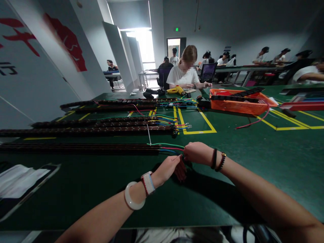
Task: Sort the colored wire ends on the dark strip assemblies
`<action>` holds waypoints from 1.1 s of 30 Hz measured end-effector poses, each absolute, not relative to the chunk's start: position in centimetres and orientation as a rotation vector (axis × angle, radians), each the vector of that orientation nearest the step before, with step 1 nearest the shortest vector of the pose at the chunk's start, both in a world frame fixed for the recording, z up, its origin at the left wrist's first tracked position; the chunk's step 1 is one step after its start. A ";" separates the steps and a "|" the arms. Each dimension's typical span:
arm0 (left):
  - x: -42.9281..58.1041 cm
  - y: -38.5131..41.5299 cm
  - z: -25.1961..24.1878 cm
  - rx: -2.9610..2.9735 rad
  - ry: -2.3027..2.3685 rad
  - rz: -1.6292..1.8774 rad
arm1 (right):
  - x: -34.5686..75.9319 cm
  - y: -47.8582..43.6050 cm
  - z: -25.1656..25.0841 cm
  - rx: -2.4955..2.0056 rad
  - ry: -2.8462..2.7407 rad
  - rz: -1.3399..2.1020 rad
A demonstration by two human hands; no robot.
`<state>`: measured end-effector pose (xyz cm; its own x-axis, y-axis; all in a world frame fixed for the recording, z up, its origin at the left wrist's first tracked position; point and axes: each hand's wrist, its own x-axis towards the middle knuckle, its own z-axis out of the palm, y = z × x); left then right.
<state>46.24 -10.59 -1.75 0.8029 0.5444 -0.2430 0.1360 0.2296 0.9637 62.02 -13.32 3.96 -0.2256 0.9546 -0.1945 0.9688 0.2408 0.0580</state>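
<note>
A long black sleeved cable bundle [101, 149] lies across the green table, with green, red and blue wires [170, 148] coming out of its right end. My right hand [198, 153] is closed around the ends of these wires. Close beside it, my left hand [168, 168] is pinched at the same spot, its fingertips near the blue wire. What the left fingertips hold is too small to make out. A white cable tie [149, 134] stands up from the bundle just left of the wires.
More sleeved bundles [101, 131] lie farther back. An orange basket [238, 104] stands at the back right, near a yellow heat gun [176, 90]. A person [183, 76] sits across the table. White paper [20, 180] lies on the left; red parts [303, 106] on the right.
</note>
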 end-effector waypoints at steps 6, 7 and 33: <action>46.2 -10.3 -1.6 1.337 0.592 0.263 | 65.2 -13.0 7.0 1.948 2.410 -0.335; 46.2 -10.3 -1.5 1.342 0.592 0.257 | 65.8 -12.7 7.2 1.987 2.430 -0.367; 45.9 -10.2 -1.3 1.376 0.589 0.240 | 65.9 -7.5 -2.3 1.955 2.718 -1.591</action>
